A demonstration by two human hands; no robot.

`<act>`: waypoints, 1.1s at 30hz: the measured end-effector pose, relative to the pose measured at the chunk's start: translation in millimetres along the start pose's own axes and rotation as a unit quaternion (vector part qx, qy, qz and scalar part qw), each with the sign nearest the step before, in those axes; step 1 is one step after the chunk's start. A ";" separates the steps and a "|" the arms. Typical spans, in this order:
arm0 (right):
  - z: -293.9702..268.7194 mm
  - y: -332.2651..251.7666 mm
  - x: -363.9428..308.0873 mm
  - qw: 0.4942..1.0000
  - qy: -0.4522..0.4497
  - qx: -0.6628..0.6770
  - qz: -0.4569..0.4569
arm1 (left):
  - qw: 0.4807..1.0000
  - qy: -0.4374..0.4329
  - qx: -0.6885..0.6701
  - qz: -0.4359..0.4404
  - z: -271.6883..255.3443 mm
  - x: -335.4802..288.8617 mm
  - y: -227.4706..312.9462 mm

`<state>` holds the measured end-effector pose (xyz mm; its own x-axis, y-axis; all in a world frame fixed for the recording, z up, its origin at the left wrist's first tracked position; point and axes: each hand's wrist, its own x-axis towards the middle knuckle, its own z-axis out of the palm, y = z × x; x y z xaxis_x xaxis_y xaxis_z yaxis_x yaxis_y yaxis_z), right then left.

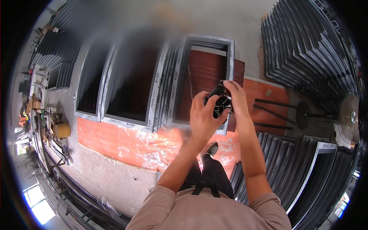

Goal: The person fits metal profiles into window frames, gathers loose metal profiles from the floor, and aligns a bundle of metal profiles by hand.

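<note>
Up in front of my body, both hands hold several short black pieces of cut profile (221, 106), with pale lines along their cut ends. My left hand (203, 117) curls around them from the left, thumb and fingers closed against the bundle. My right hand (236, 97) grips from the right, its fingers bent over the far end of the upper piece. The palms and fingers hide part of the bundle, so the exact number of pieces does not show. Beyond and below my hands stands a grey frame (231, 53) with pale printed film on its edges.
More film-edged frames (130, 122) stand left of it on an orange floor sheet (111, 134). Stacked dark frames (291, 46) rise at the far right, others (276, 153) at the near right. A fan (349, 117) stands right; a yellowish bucket (62, 130) sits left near racks.
</note>
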<state>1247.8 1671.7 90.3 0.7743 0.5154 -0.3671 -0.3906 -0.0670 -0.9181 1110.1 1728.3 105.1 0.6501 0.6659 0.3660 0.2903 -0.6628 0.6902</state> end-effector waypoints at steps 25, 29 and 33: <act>1.9 52.7 53.3 0.975 0.085 0.043 -0.199 | 0.989 -0.054 0.010 0.137 -2.7 -0.2 6.6; 4.7 60.8 61.2 0.972 0.108 0.047 -0.205 | 0.988 -0.068 0.018 0.138 -4.6 5.8 8.7; 6.7 68.4 62.8 0.973 0.095 0.050 -0.206 | 0.988 -0.076 0.027 0.132 2.3 3.5 3.3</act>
<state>1266.4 1705.1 5.4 0.9498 0.3129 -0.0003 -0.0666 0.2011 -0.9773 1115.0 1727.6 107.2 0.8044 0.4112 0.4289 0.1303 -0.8263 0.5479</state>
